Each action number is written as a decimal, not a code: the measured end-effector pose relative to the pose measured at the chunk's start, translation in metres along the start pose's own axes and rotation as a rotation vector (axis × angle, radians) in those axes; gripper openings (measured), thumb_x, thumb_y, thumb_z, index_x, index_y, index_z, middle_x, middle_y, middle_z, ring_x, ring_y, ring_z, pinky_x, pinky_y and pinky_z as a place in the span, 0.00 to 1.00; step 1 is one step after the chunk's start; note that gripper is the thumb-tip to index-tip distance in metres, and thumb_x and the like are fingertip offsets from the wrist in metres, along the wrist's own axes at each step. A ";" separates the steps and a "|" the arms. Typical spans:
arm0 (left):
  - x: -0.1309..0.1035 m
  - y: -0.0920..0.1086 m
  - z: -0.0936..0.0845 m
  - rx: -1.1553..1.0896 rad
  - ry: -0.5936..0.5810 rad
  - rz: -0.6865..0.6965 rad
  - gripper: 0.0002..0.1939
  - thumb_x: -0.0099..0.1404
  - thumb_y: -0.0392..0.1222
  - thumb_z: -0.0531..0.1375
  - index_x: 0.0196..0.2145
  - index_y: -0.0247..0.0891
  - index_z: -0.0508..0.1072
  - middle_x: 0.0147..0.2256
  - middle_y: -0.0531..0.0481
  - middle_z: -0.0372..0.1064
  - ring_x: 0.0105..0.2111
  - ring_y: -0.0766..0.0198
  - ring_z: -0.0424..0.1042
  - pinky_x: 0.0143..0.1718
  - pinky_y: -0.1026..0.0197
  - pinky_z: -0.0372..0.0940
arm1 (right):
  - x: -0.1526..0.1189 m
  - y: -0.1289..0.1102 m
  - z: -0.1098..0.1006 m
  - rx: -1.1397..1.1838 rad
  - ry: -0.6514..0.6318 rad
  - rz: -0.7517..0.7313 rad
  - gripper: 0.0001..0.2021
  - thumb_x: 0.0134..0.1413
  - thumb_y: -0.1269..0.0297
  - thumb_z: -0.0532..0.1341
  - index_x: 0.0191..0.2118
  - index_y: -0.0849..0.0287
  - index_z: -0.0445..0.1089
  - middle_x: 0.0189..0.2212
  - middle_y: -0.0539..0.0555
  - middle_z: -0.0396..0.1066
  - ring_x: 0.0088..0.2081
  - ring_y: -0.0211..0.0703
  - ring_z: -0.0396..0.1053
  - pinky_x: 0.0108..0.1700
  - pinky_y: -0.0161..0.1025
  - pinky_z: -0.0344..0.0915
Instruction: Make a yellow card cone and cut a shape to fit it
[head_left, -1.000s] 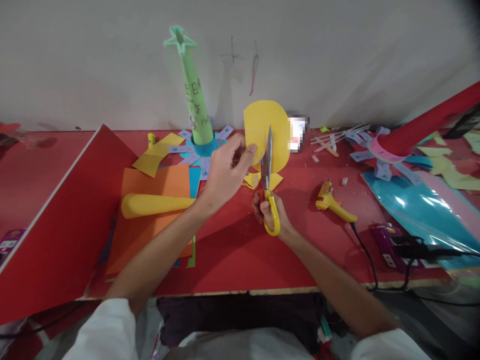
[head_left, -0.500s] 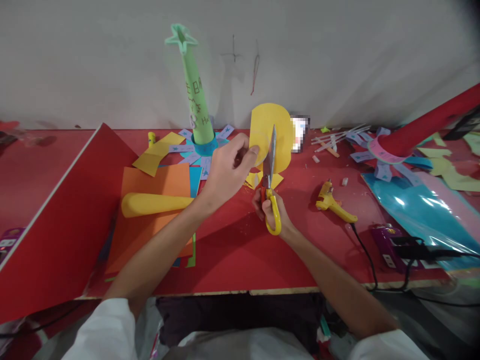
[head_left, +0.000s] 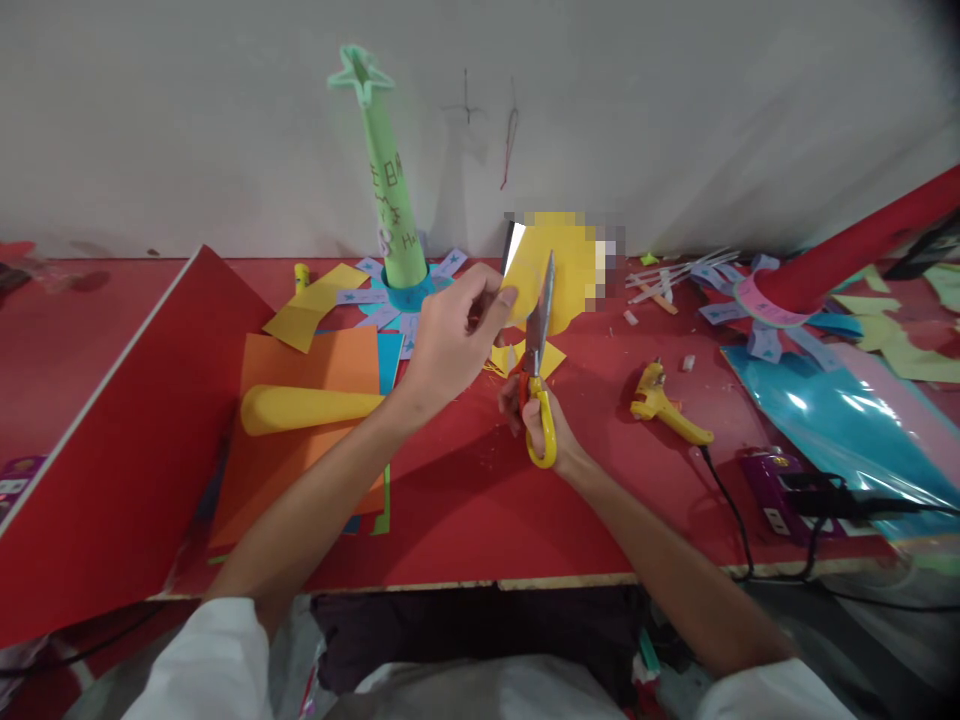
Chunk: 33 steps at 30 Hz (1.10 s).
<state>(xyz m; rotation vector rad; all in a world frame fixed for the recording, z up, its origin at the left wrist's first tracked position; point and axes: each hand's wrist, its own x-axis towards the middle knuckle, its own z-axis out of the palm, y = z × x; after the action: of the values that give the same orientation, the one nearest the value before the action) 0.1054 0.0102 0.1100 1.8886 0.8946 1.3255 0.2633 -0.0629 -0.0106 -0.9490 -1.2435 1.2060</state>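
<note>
Between thumb and fingers, my left hand (head_left: 461, 335) pinches the lower left edge of a rounded piece of yellow paper (head_left: 574, 275). Scissors (head_left: 541, 385) with a yellow and an orange-red handle are gripped in my right hand (head_left: 551, 430). Their blades point upward and lie against the paper, looking nearly closed. Pixelation covers part of the paper's outline. Below it, yellow paper scraps (head_left: 551, 360) lie on the red table (head_left: 465, 510). Left of my left hand stands a light green paper tube (head_left: 397, 200) with writing and a star-shaped top.
A rolled yellow paper cone (head_left: 311, 410) rests on orange sheets (head_left: 300, 490) at left, beside a leaning red board (head_left: 142, 430). To the right are a yellow glue gun (head_left: 667, 408), a purple power strip (head_left: 776, 490) with cables, blue plastic-wrapped sheets (head_left: 810, 430) and a red tube (head_left: 862, 245).
The yellow paper has turned and tilted slightly in my left hand, and its upper left edge has shifted right. My right hand and the scissors have moved slightly left.
</note>
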 end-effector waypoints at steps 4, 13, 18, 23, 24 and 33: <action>0.000 0.001 0.000 0.021 0.010 0.020 0.16 0.80 0.47 0.59 0.33 0.42 0.62 0.25 0.58 0.61 0.23 0.71 0.69 0.23 0.65 0.60 | 0.000 0.003 -0.001 0.052 0.012 -0.001 0.36 0.54 0.21 0.66 0.41 0.54 0.67 0.29 0.46 0.65 0.22 0.32 0.55 0.22 0.35 0.53; 0.001 0.001 0.001 0.013 0.070 0.037 0.17 0.79 0.45 0.59 0.31 0.42 0.61 0.27 0.56 0.59 0.24 0.70 0.65 0.24 0.64 0.61 | 0.000 0.000 -0.006 0.034 0.010 0.028 0.37 0.49 0.21 0.69 0.36 0.53 0.64 0.26 0.44 0.59 0.23 0.33 0.53 0.21 0.34 0.51; 0.001 0.001 0.000 -0.010 0.107 0.026 0.15 0.80 0.46 0.59 0.33 0.42 0.65 0.28 0.57 0.63 0.24 0.70 0.66 0.26 0.63 0.63 | 0.000 0.001 -0.007 0.013 0.014 0.034 0.37 0.48 0.20 0.69 0.35 0.53 0.64 0.26 0.45 0.59 0.24 0.33 0.55 0.21 0.33 0.53; -0.001 0.001 0.001 0.031 0.097 0.040 0.16 0.80 0.48 0.61 0.34 0.42 0.67 0.25 0.58 0.64 0.21 0.71 0.67 0.24 0.64 0.61 | 0.001 0.007 -0.003 0.042 -0.007 0.002 0.36 0.51 0.21 0.67 0.40 0.52 0.67 0.29 0.47 0.63 0.25 0.34 0.59 0.22 0.33 0.57; -0.001 0.002 0.002 0.028 0.086 0.039 0.16 0.81 0.48 0.61 0.34 0.42 0.66 0.23 0.59 0.64 0.21 0.71 0.68 0.24 0.64 0.61 | 0.001 0.008 -0.002 0.055 -0.008 -0.007 0.36 0.51 0.21 0.67 0.41 0.52 0.68 0.29 0.47 0.64 0.25 0.34 0.59 0.22 0.33 0.58; -0.006 0.006 0.008 -0.147 0.087 -0.070 0.15 0.81 0.48 0.61 0.36 0.41 0.68 0.22 0.61 0.68 0.19 0.73 0.71 0.23 0.67 0.64 | 0.000 0.006 0.001 0.035 -0.024 0.011 0.38 0.52 0.18 0.64 0.45 0.52 0.68 0.31 0.49 0.66 0.26 0.37 0.63 0.22 0.34 0.59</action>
<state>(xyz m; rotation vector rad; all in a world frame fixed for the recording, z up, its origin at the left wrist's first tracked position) 0.1128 0.0005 0.1097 1.6841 0.8732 1.4013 0.2611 -0.0621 -0.0165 -0.9187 -1.2336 1.2471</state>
